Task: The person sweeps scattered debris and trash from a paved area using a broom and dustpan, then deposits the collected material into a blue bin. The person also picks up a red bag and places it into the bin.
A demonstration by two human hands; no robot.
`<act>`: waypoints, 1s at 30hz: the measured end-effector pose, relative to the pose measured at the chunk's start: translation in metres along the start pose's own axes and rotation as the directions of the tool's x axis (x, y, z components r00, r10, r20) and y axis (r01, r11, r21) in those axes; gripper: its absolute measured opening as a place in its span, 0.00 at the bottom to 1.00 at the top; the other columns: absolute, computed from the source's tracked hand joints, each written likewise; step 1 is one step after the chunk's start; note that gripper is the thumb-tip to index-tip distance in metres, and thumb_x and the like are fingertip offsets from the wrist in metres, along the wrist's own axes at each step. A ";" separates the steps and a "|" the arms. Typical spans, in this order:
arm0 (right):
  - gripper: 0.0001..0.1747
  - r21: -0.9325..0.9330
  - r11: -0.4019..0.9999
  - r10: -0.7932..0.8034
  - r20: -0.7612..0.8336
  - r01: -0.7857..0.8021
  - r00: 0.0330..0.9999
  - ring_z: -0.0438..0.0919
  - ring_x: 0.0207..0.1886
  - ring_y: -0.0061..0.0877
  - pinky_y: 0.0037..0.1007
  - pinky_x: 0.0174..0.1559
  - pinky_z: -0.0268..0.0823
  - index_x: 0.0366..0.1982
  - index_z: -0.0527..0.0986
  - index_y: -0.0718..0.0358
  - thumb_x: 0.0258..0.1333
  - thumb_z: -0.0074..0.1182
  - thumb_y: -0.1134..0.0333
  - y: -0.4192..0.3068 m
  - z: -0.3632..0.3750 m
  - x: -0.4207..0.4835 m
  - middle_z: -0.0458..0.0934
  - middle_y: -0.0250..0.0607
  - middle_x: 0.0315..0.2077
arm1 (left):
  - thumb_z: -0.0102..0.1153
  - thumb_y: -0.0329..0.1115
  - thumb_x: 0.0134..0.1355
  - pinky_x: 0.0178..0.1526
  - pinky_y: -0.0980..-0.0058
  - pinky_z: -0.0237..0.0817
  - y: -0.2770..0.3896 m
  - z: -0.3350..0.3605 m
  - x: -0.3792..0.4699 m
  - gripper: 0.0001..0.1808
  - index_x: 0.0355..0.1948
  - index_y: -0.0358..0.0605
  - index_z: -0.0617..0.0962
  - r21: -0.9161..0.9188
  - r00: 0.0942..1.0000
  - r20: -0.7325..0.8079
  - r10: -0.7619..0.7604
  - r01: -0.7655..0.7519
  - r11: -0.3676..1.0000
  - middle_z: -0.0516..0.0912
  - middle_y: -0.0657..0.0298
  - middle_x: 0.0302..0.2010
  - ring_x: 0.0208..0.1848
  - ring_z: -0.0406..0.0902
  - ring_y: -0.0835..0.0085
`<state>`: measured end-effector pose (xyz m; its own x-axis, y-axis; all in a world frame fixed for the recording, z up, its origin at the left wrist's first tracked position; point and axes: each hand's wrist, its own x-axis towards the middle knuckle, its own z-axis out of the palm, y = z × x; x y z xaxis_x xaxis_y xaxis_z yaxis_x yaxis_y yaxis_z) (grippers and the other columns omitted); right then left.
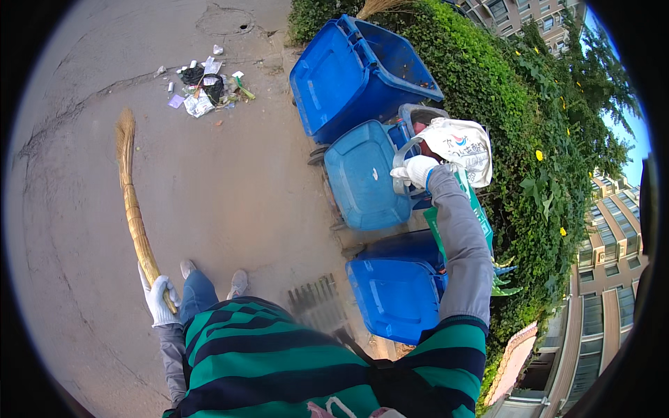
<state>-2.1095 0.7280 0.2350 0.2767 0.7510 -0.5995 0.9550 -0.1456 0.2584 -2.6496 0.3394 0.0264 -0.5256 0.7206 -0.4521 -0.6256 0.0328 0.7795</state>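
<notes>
My left hand (160, 302), in a white knitted glove, grips the handle end of a straw broom (135, 204), whose bristles point away over the pavement. My right hand (418, 171), gloved in white too, is closed on the pale strap of a white cloth bag (460, 146) that bears printing. The bag rests over the opening of a wheeled bin whose light-blue lid (366, 177) hangs open towards me. Below my right forearm shows part of a green bag (473, 201); my sleeve hides the rest.
A larger blue wheeled bin (334, 78) stands open beyond, another blue bin (397, 298) nearer. Loose litter (204, 89) with black plastic lies on the pavement. A hedge (491, 89) borders the bins. A drain grate (316, 300) is near my feet.
</notes>
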 end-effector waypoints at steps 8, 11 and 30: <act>0.36 -0.455 0.887 -0.047 0.078 0.078 0.996 0.84 0.49 0.41 0.40 0.51 0.72 0.44 0.85 0.60 0.65 0.47 0.34 -0.046 0.077 0.028 0.87 0.44 0.41 | 0.53 0.26 0.65 0.11 0.81 0.59 0.021 0.004 0.076 0.39 0.76 0.56 0.58 0.018 0.998 0.059 -0.033 0.032 0.999 0.73 0.65 0.23 0.13 0.66 0.79; 0.33 -0.441 0.897 -0.035 0.011 0.037 0.999 0.84 0.49 0.40 0.42 0.51 0.73 0.46 0.85 0.58 0.67 0.45 0.37 -0.033 0.118 0.020 0.87 0.45 0.43 | 0.53 0.25 0.64 0.12 0.80 0.60 0.037 0.019 0.095 0.42 0.78 0.53 0.53 0.097 0.987 -0.004 -0.163 0.163 0.982 0.73 0.62 0.22 0.12 0.67 0.78; 0.38 0.718 0.584 0.635 -0.114 -0.378 0.764 0.83 0.46 0.47 0.42 0.49 0.72 0.34 0.83 0.70 0.59 0.54 0.36 -0.121 0.137 -0.015 0.85 0.58 0.38 | 0.54 0.29 0.66 0.12 0.82 0.58 0.167 0.025 0.352 0.20 0.59 0.48 0.71 0.200 0.954 0.100 -0.283 0.259 0.945 0.73 0.65 0.24 0.14 0.66 0.80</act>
<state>-2.2151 0.6461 0.1090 0.8059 0.5545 -0.2073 0.5295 -0.8318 -0.1665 -2.9249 0.6158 0.0080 -0.2670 0.7474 -0.6083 -0.6117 0.3563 0.7063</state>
